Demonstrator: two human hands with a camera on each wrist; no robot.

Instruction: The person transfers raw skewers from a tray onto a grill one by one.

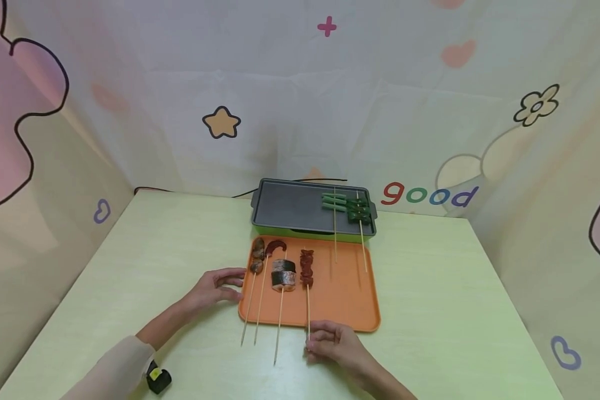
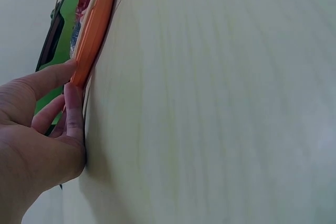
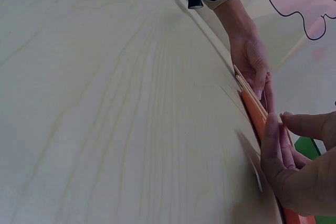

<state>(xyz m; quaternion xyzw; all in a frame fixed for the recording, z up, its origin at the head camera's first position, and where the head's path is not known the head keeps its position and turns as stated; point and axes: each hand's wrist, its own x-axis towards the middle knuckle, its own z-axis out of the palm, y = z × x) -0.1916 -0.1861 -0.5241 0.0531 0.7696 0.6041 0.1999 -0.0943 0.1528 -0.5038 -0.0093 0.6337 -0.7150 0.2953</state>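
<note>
My right hand point(image 1: 337, 347) pinches the bare end of a bamboo skewer point(image 1: 308, 311) that carries dark red meat pieces point(image 1: 306, 266). That skewer lies over the near edge of an orange tray point(image 1: 340, 303). At the tray's left side, my left hand point(image 1: 207, 291) touches the rim with its fingertips, spread rather than curled. Left of the meat, three more skewers lie on the tray: brownish round pieces point(image 1: 257, 256), a curled red tentacle-like piece point(image 1: 276, 245), and a seaweed-wrapped roll point(image 1: 283, 275). In the right wrist view, my right fingertips point(image 3: 278, 119) meet at the tray's edge.
Behind the tray stands a green electric grill with a dark flat plate point(image 1: 290, 203). Green vegetable skewers point(image 1: 358, 210) lie on its right end, their sticks reaching over the tray. A black cord point(image 1: 245, 193) runs along the back of the pale table point(image 1: 430, 289). Patterned curtains point(image 1: 290, 111) enclose it.
</note>
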